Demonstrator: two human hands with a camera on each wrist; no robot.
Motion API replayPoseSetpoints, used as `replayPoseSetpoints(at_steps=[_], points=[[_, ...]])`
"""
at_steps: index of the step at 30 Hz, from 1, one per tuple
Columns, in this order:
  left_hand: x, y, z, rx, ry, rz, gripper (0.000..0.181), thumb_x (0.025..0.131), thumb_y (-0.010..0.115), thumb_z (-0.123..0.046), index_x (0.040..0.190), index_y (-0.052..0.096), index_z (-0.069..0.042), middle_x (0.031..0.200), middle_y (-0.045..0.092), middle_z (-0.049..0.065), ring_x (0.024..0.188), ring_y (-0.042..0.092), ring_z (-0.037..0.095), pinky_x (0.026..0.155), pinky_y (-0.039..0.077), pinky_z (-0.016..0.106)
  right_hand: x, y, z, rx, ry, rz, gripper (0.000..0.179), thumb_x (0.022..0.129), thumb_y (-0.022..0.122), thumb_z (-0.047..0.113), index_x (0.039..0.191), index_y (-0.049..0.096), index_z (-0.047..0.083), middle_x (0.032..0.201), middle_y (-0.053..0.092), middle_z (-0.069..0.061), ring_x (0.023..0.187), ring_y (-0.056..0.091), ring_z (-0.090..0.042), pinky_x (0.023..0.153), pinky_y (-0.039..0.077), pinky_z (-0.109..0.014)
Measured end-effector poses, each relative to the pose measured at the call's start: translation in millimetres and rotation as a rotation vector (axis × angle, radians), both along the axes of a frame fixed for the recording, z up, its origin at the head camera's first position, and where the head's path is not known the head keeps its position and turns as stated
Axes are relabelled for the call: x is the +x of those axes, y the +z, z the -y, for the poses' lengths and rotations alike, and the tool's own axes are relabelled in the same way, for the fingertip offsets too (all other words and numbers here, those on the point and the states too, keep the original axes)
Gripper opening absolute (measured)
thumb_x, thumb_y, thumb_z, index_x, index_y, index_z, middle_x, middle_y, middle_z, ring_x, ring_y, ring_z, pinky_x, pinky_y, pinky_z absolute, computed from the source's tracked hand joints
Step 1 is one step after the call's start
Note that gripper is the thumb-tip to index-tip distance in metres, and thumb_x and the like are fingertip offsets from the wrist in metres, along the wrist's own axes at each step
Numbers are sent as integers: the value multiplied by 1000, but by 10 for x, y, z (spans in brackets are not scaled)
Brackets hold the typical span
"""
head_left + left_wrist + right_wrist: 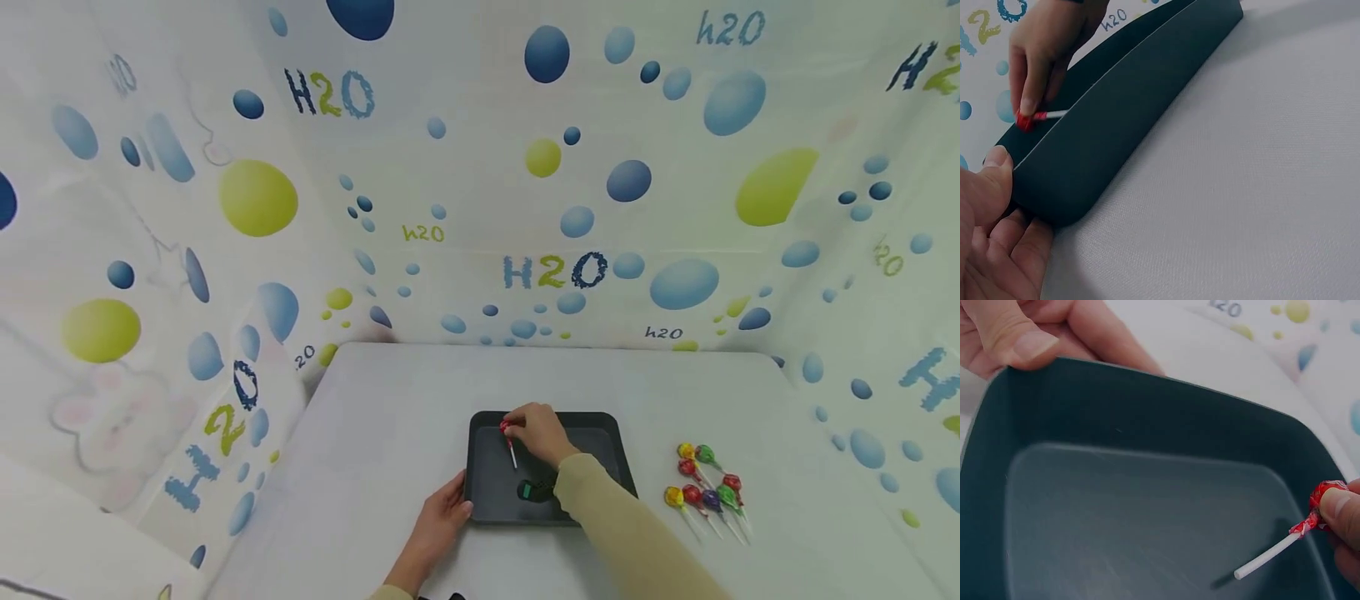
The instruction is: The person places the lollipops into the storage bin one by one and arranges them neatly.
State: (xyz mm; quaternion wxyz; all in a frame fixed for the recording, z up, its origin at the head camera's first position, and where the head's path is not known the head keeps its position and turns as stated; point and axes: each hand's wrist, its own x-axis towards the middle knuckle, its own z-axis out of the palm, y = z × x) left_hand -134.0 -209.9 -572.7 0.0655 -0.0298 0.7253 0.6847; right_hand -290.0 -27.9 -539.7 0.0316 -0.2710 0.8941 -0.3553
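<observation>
A red-wrapped lollipop with a white stick is pinched by its head between the thumb and fingers of my right hand. It is inside the dark baking tray, near the far left corner, with its stick pointing toward the near side. My left hand grips the tray at its near left corner; in the left wrist view the thumb lies over the rim and the fingers are curled against the outer wall. My right forearm hides part of the tray's right side.
To the right of the tray, several lollipops in red, yellow, green and purple wrappers lie in a loose group on the white table. Behind the table hangs a printed curtain with bubbles and H2O lettering.
</observation>
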Motion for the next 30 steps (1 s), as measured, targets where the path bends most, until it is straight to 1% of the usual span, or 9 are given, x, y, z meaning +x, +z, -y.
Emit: replayPoseSetpoints(at_steps=[3, 7, 13, 16, 20, 25, 30], points=[[2, 6, -18, 5, 4, 16, 57, 96, 51, 1, 145, 24, 10, 150, 25, 27, 138, 27, 37, 107, 38, 29, 15, -57, 141, 19, -12, 1, 21, 83, 73, 15, 103, 74, 8, 93, 73, -3, 85, 68, -17, 70, 58, -27], [6, 1, -36, 10, 8, 38, 58, 96, 51, -1, 146, 24, 9, 151, 25, 26, 138, 27, 37, 107, 38, 29, 32, -106, 277, 46, -47, 0, 19, 81, 75, 16, 99, 75, 8, 90, 73, -2, 84, 68, -17, 71, 57, -28], [8, -8, -40, 46, -4, 8, 57, 95, 50, 2, 145, 24, 12, 149, 26, 29, 137, 27, 38, 106, 39, 27, 66, -115, 391, 76, -98, -4, 20, 81, 75, 18, 98, 75, 9, 93, 73, -4, 88, 67, -21, 75, 58, -34], [0, -8, -32, 47, 3, 21, 57, 95, 50, 3, 145, 24, 11, 149, 26, 29, 137, 28, 38, 106, 40, 27, 59, -134, 438, 99, -101, -39, 19, 81, 75, 20, 97, 76, 11, 93, 73, -2, 89, 67, -21, 77, 57, -36], [-11, 7, -25, 40, 17, 58, 57, 95, 50, 2, 145, 24, 10, 150, 26, 28, 137, 29, 37, 105, 40, 27, 44, -162, 493, 123, -94, -75, 18, 80, 76, 23, 95, 76, 13, 92, 73, 1, 89, 67, -19, 78, 57, -36], [-7, 23, -27, 29, 7, 58, 57, 95, 51, 2, 145, 24, 11, 150, 26, 28, 137, 29, 37, 105, 40, 29, 38, -175, 533, 118, -106, -65, 17, 81, 75, 23, 95, 75, 13, 91, 73, 1, 89, 67, -19, 76, 57, -35], [-8, 18, -17, 35, 15, 60, 57, 95, 50, 3, 145, 25, 11, 150, 27, 28, 137, 29, 37, 105, 40, 28, 44, -164, 547, 94, -117, -71, 14, 80, 76, 24, 89, 72, 13, 85, 72, 1, 78, 66, -16, 66, 56, -32]])
